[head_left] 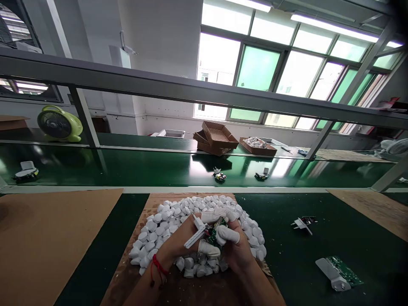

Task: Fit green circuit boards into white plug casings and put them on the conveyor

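Both hands meet over a heap of small white plastic caps (159,225) on a cardboard sheet (119,280). My left hand (185,236), with white finger covers and a red cord at the wrist, closes on a green circuit board (213,239). A white plastic plug piece (196,233) sticks out to the left of that board, with thin wires between them. From the other side my right hand (239,246) pinches the board with covered thumb and fingertips. The fingers hide much of the board. Whether a white cap is between them I cannot tell.
On the green bench to the right lie a plug with a board (302,222) and a white part with a circuit board (339,272). Behind a metal edge, a green conveyor (159,168) carries several similar assemblies. Farther back are cardboard trays (219,135) and a green fan (59,123).
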Motion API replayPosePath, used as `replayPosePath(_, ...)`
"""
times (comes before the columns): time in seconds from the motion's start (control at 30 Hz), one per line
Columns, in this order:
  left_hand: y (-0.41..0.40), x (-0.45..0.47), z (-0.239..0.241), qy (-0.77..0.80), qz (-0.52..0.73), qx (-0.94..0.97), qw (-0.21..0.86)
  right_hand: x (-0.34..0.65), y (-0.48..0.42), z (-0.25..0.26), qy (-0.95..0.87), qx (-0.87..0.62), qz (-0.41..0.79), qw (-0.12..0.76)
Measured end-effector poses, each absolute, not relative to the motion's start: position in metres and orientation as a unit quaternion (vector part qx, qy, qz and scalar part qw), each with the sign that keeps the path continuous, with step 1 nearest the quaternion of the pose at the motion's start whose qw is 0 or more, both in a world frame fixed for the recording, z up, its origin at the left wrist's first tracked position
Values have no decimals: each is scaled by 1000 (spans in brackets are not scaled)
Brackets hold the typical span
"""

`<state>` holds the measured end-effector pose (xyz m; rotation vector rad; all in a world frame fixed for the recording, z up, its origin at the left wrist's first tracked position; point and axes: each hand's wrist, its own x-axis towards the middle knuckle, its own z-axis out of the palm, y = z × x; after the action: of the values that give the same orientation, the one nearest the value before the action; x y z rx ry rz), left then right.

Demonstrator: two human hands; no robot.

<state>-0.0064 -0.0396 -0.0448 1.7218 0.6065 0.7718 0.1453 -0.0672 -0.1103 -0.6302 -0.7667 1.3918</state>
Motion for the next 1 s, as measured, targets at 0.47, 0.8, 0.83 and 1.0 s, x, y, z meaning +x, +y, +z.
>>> replayPosePath(0.47, -25, -10, -51, 161, 302, 751, 565, 138, -68, -85, -345, -264, 649, 624)
replayPosePath(0.8, -33, 2, -80, 152, 399, 588, 687, 141, -74, -86, -393, -287, 624, 611)
replayPosePath(0.83, -34, 6, -82, 136, 410, 568, 701, 140, -74, -87, -404, -293, 615, 611)
replayPosePath(1.0, -38, 16, -85, 133, 443, 509, 726, 138, -69, -97, -428, -320, 559, 633)
